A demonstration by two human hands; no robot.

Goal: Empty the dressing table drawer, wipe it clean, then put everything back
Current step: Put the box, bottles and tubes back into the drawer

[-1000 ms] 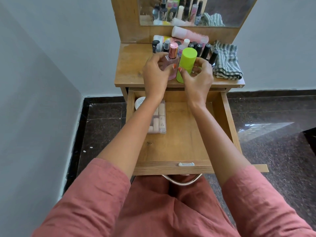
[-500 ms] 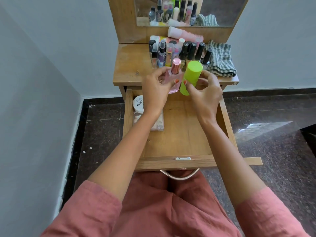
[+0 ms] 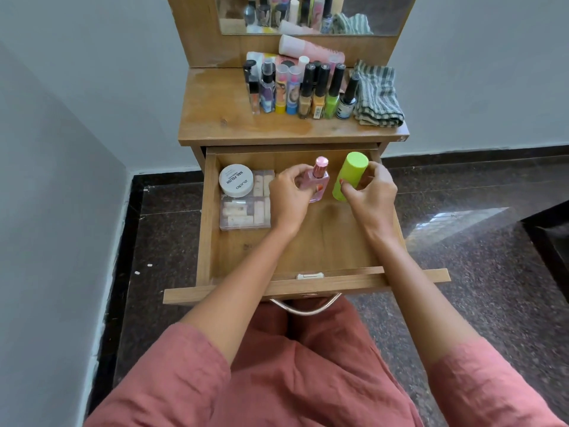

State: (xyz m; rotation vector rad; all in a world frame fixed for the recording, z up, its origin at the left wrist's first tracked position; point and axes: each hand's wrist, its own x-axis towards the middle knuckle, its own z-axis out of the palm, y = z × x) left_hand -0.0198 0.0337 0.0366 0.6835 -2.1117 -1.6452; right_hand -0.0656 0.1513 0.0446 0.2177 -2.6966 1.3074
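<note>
Looked well into putting back! Gripped pink bottle (image 3: 318, 180) with left hand (image 3: 289, 195), green tube (image 3: 349, 175) with right hand (image 3: 369, 192), down in the drawer (image 3: 206, 217) beside jar (image 3: 236, 180) and clear box (image 3: 243, 214). Had yet to return bottles (image 3: 304, 90) from table (image 3: 221, 118).

Mirror (image 3: 388, 13) above, grey wall (image 3: 77, 94) beside, dark speckled floor (image 3: 498, 266).
</note>
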